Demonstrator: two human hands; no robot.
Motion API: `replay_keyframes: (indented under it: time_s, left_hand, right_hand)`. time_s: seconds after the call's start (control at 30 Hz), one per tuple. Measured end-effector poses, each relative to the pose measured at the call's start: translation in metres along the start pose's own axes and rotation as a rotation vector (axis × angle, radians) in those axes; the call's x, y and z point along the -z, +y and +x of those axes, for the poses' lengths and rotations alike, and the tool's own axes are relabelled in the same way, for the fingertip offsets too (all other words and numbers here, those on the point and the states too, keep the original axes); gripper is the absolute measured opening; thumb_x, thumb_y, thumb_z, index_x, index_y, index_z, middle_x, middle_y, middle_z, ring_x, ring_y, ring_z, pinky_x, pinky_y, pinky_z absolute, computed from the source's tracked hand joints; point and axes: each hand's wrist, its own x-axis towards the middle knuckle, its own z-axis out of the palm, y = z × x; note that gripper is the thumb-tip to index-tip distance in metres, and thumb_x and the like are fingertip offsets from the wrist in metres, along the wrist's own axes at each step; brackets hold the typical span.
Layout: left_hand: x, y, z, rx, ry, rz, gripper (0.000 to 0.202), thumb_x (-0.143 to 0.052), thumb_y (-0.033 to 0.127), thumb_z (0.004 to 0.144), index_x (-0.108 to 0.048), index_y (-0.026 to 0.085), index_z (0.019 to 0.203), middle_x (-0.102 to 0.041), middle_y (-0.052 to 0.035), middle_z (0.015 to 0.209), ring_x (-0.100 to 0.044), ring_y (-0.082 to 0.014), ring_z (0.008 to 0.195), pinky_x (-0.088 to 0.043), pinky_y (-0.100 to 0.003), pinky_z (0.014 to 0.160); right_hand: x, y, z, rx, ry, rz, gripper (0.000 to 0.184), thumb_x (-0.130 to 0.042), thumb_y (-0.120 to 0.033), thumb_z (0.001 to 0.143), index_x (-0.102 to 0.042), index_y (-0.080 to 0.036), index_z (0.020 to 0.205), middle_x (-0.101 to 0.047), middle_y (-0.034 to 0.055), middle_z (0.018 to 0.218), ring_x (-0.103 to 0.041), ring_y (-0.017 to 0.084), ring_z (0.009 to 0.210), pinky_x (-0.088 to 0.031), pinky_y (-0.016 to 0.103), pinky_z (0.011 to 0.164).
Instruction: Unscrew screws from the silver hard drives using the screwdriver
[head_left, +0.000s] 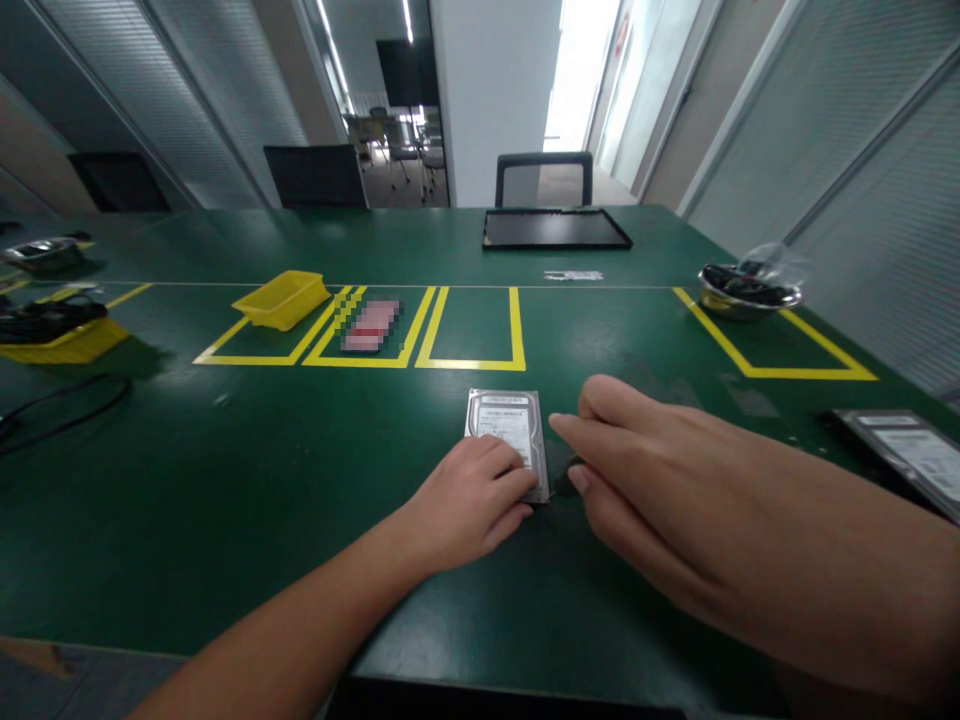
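A silver hard drive [534, 425] with a white label lies flat on the green table. My left hand [480, 500] is closed over its near part, with the thumb at the near edge and the fingers across the label. Just right of the drive is my right hand [645, 480], its fingers curled in a pinch. Something small and dark shows by the right thumb; its kind cannot be made out. The right hand hides the table behind it. Farther right, partly cut off by the frame, another hard drive [911, 450] rests on the table.
Yellow tape outlines [471, 365] mark the table beyond my hands. A yellow bin [281, 300] and a blurred pink item [371, 327] are there. Right stands a metal bowl [750, 300] of dark cables. A black-framed panel [556, 230] lies far back; a yellow basket [67, 345] stands left.
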Motion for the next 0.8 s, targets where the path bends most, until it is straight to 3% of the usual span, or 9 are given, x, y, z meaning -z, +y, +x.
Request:
replay_keyframes:
  time_s: [0.13,0.3,0.5,0.8]
  left_hand:
    - [0.001,0.000,0.000,0.001,-0.010,-0.002,0.012,-0.056,0.027,0.092,-0.062,0.018,0.098,-0.061,-0.0066,0.103,-0.055,-0.0236,0.098,-0.046,-0.041,0.087]
    - [0.001,0.002,0.000,0.009,-0.012,0.011,0.017,-0.056,0.028,0.092,-0.063,0.018,0.104,-0.062,-0.0083,0.111,-0.055,-0.0263,0.105,-0.046,-0.044,0.092]
    - [0.003,0.001,-0.001,-0.006,-0.004,0.024,0.017,-0.055,0.028,0.093,-0.063,0.018,0.103,-0.063,-0.0091,0.111,-0.056,-0.0270,0.105,-0.047,-0.045,0.091]
    - [0.002,0.000,-0.002,0.005,-0.016,0.031,0.020,-0.056,0.030,0.093,-0.064,0.018,0.107,-0.063,-0.0095,0.111,-0.056,-0.0276,0.107,-0.047,-0.045,0.091]
  right_hand:
    - [0.004,-0.003,0.005,0.031,-0.022,0.091,0.028,-0.039,-0.017,0.095,-0.067,-0.016,0.089,-0.058,0.0048,0.078,-0.050,0.015,0.067,-0.038,0.028,0.061]
    - [0.006,-0.001,0.007,-0.088,-0.035,0.183,0.013,-0.046,-0.022,0.093,-0.059,-0.019,0.092,-0.057,0.0023,0.086,-0.049,0.012,0.064,-0.032,0.028,0.056]
    - [0.002,0.004,0.004,-0.109,-0.044,0.184,0.003,-0.051,-0.021,0.092,-0.054,-0.021,0.090,-0.055,0.0005,0.087,-0.044,0.010,0.061,-0.028,0.027,0.053]
    - [0.001,0.010,0.006,-0.094,-0.049,0.220,0.014,-0.048,-0.020,0.095,-0.059,-0.022,0.087,-0.058,0.0009,0.090,-0.050,0.011,0.064,-0.038,0.026,0.059]
